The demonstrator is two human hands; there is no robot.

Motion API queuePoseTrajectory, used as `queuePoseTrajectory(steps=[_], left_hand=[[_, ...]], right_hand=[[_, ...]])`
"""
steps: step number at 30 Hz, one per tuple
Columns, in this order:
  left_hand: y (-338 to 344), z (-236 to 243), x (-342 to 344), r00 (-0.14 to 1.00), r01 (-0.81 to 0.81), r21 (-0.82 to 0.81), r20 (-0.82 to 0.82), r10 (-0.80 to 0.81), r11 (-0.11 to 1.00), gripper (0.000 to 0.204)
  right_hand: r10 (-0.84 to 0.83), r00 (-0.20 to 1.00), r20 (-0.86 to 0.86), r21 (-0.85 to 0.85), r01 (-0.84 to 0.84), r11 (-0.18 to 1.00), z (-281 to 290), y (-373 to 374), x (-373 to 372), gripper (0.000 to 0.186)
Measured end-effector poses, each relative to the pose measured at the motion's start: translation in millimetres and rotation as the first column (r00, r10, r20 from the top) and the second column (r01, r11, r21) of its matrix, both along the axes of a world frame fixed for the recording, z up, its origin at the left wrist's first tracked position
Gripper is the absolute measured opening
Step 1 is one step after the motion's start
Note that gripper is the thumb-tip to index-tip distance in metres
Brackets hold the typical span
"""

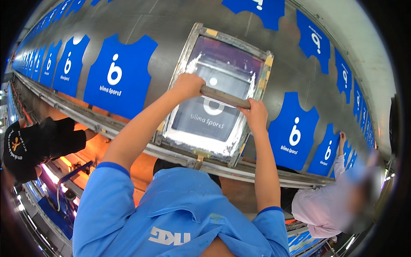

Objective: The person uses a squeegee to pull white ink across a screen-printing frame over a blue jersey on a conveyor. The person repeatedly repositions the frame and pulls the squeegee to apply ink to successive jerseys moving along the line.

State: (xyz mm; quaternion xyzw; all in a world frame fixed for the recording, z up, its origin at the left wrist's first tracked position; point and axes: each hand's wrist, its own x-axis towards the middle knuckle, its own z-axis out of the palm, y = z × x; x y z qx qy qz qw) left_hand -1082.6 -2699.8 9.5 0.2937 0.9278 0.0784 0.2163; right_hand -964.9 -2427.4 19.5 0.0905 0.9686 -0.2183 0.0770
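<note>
A screen-printing frame [268,67] lies on the long dark table in front of me. White ink is smeared along the edges of its mesh, and a round logo and lettering show through the middle. Across the mesh runs a squeegee [224,97] with a wooden handle. At the left end of that handle, my left hand [188,87] is closed round it. My right hand [256,115] grips the other end. Whatever lies beneath the frame is mostly hidden.
Blue vest-shaped fabric pieces [120,77] with white prints line both long sides of the table [167,25]. A metal rail [180,159] runs along the near edge. One person [317,210] reaches onto the table at right; another in black [38,145] stands at left.
</note>
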Motion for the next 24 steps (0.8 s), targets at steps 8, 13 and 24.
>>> queuePoseTrajectory(steps=[8, 13, 24], left_hand=[[-72, 0, 185, 0.991, -0.039, 0.183, -0.118, 0.062, 0.982, 0.025], [-58, 13, 181, 0.966, 0.104, 0.261, -0.255, -0.035, 0.960, 0.032], [1, -30, 91, 0.900, 0.123, -0.027, 0.423, -0.100, 0.992, 0.081]], right_hand=[[0.096, 0.980, -0.175, -0.058, -0.108, 0.993, -3, -61, 169, 0.036], [0.190, 0.970, -0.150, -0.050, -0.199, 0.979, 6, -45, 157, 0.036], [0.408, 0.725, 0.556, -0.282, -0.297, 0.912, -26, -12, 51, 0.059]])
